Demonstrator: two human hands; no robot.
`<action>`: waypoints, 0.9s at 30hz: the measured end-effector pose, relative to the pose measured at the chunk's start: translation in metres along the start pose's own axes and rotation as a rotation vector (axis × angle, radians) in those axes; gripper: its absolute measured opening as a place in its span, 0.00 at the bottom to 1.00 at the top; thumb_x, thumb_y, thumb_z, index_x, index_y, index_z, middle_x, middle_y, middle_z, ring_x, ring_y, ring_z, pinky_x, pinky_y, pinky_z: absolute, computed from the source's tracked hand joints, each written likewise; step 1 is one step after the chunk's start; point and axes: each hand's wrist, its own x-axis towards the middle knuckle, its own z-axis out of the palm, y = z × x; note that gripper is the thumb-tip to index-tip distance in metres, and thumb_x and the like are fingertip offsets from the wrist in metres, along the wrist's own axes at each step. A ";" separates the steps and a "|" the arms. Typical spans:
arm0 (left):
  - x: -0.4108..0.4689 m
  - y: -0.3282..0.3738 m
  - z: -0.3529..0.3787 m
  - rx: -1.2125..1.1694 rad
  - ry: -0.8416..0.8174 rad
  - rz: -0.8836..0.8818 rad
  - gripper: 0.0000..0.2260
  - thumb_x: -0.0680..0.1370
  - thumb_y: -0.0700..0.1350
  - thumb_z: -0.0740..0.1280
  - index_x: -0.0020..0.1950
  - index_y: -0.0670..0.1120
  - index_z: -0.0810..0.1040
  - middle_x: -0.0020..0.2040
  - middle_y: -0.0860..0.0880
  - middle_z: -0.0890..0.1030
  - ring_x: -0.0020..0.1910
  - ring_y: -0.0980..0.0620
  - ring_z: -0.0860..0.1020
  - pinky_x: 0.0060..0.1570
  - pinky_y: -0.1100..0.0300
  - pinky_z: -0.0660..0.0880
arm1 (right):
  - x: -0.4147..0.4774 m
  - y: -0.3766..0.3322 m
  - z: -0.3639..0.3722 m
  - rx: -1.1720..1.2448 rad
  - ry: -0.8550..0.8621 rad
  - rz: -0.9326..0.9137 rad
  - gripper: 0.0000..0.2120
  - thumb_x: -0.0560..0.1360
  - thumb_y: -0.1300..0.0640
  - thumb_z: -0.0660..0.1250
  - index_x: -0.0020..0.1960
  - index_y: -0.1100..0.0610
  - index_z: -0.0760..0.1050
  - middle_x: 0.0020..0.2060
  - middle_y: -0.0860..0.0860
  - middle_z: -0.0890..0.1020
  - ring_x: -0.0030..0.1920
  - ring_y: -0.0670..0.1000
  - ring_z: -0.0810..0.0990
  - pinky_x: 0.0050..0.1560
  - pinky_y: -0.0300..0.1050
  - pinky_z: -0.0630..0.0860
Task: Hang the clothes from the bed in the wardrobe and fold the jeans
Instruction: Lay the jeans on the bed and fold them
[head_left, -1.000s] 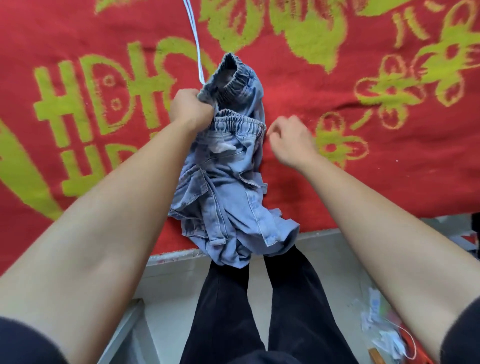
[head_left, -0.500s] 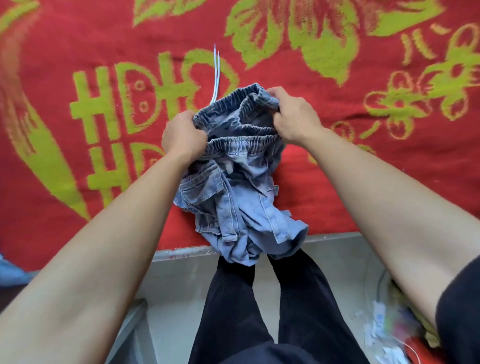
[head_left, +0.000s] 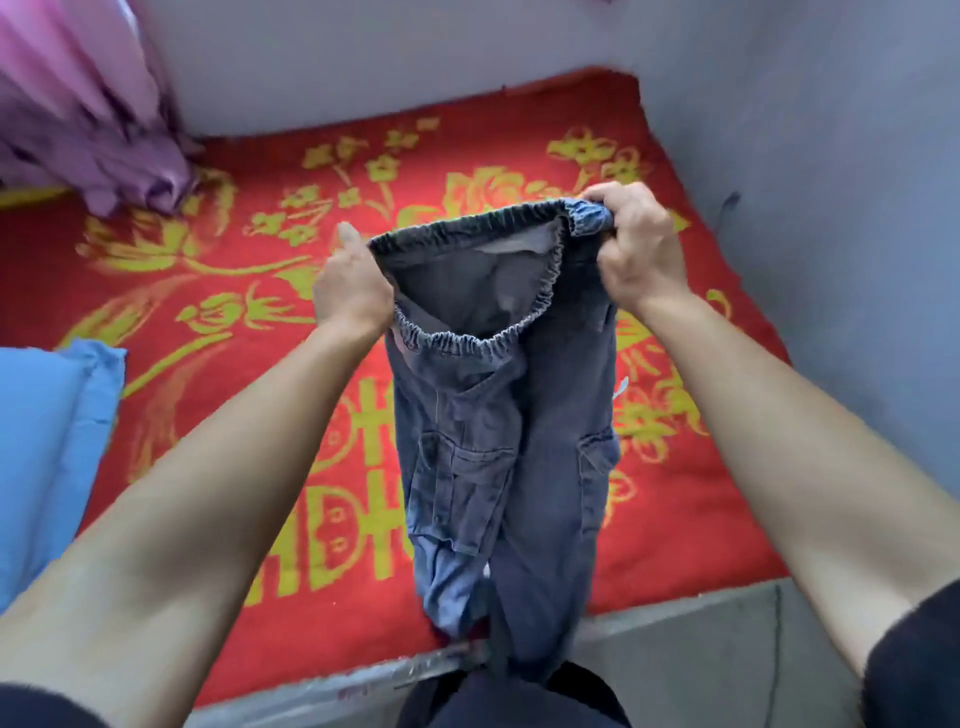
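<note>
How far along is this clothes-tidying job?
Done: nothing I can confirm; no wardrobe is in view. In hand: the left hand and right hand grip the jeans by the waistband, legs hanging unfolded above the red bedcover. Left: folding them; purple fabric and a blue item sit at the bed's edge.

Both bare forearms are reaching forward from the lower corners of the view and converging slightly, with dark sleeve edges showing at the upper arms. The left hand (head_left: 353, 291) is gripping the left side of the waistband of the jeans (head_left: 498, 441), thumb pointing away, back of the hand facing the camera. The right hand (head_left: 641, 249) is sitting farther forward, its fingers curling over the waistband's right end.
</note>
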 end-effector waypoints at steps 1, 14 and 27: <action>0.009 0.015 -0.022 -0.082 0.032 -0.013 0.17 0.76 0.34 0.56 0.64 0.37 0.66 0.50 0.32 0.80 0.50 0.30 0.77 0.44 0.44 0.70 | 0.008 -0.011 -0.024 -0.013 0.060 -0.012 0.24 0.70 0.70 0.59 0.62 0.56 0.78 0.55 0.59 0.79 0.55 0.61 0.78 0.57 0.53 0.75; 0.003 0.053 -0.135 -0.791 -0.307 0.140 0.19 0.72 0.63 0.72 0.51 0.48 0.81 0.46 0.52 0.83 0.42 0.57 0.79 0.44 0.59 0.77 | -0.005 -0.059 -0.116 -0.319 0.091 0.303 0.15 0.81 0.50 0.60 0.55 0.60 0.77 0.53 0.66 0.81 0.53 0.67 0.80 0.46 0.52 0.73; -0.047 0.077 -0.094 -0.881 -0.415 -0.080 0.07 0.80 0.44 0.66 0.42 0.44 0.74 0.40 0.43 0.78 0.37 0.47 0.76 0.38 0.52 0.75 | -0.115 -0.076 -0.027 0.855 -0.826 1.014 0.47 0.71 0.23 0.57 0.78 0.53 0.57 0.52 0.67 0.80 0.44 0.64 0.86 0.42 0.54 0.84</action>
